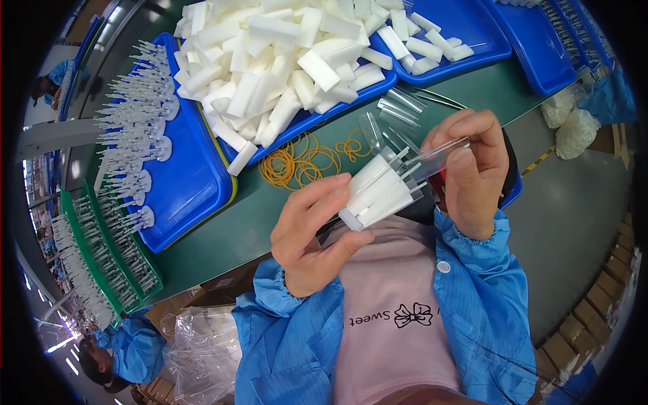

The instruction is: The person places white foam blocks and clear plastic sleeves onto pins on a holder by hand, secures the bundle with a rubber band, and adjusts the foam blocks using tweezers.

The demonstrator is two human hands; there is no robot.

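Between the thumb and fingers of my left hand (307, 236) is a bundle of white foam blocks (379, 192), tilted, with clear plastic strips along its sides. My right hand (478, 169) pinches a clear plastic strip (437, 158) by one end, between thumb and fingers. The strip's other end reaches the bundle's upper right side; whether it touches I cannot tell. Just beyond the bundle lie more clear plastic strips (402, 108) on the green table (246, 202). Loose yellow rubber bands (297, 162) lie left of them, near my left hand.
White foam blocks (270, 61) are heaped in a blue tray at the back. A second blue tray (482, 40) holds fewer blocks. At left, a blue tray (185, 182) carries stemmed white parts (145, 115), beside green racks (101, 250). A person in blue (135, 344) is at lower left.
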